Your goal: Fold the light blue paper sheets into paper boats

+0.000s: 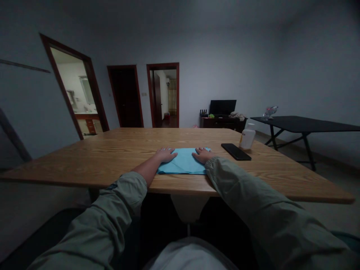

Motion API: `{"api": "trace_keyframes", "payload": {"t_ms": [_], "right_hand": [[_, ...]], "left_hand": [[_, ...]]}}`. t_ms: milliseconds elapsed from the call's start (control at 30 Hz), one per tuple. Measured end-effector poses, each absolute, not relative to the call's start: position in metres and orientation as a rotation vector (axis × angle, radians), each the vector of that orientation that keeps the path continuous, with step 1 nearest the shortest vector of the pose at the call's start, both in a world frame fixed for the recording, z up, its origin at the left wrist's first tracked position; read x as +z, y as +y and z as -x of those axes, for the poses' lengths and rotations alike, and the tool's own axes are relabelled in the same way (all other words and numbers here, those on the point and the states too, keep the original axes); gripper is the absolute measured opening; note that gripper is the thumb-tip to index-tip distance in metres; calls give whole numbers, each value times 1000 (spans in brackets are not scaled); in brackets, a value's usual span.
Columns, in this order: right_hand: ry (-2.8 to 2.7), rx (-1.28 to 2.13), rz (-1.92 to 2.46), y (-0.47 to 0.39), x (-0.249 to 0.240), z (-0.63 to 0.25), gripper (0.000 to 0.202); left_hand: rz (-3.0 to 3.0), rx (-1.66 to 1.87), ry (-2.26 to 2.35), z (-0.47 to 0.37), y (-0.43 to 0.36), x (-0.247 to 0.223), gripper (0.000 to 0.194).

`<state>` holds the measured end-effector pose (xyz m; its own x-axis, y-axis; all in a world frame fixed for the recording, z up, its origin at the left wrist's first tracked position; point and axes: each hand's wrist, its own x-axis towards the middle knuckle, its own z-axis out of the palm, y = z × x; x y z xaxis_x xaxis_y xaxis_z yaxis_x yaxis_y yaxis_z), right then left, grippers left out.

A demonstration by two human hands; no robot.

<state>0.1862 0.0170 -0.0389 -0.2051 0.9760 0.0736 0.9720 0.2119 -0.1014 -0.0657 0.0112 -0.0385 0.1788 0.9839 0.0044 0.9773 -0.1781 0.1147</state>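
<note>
A light blue folded cloth (182, 162) lies flat on the wooden table (123, 144), close to its front edge. My left hand (165, 154) rests palm down on the cloth's left side, fingers stretched out. On the right side of the cloth, my right hand (203, 154) also lies flat, its fingers pointing forward and inward. Neither hand grips anything. The cloth's middle shows between the two hands, and parts of its side edges are covered by them.
Right of the cloth lies a black phone (235, 151), with a white bottle (247, 137) standing just behind it. Beyond the table, a television (223, 107) stands on a dark cabinet (218, 123). A black folding table (306, 123) is at the far right.
</note>
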Motion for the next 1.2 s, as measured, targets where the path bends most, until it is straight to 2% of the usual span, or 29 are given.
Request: {"api": "trace_keyframes", "payload": {"t_ms": [300, 767, 1200], "right_hand": [[-2270, 56, 1986, 12, -37, -183, 69], [-2231, 32, 2013, 17, -40, -188, 71], [-2232, 16, 2014, 19, -38, -195, 70]], "left_hand": [[-2350, 113, 1994, 72, 15, -40, 76], [-2247, 146, 2099, 69, 17, -43, 88], [-2173, 182, 2181, 83, 26, -50, 90]]}}
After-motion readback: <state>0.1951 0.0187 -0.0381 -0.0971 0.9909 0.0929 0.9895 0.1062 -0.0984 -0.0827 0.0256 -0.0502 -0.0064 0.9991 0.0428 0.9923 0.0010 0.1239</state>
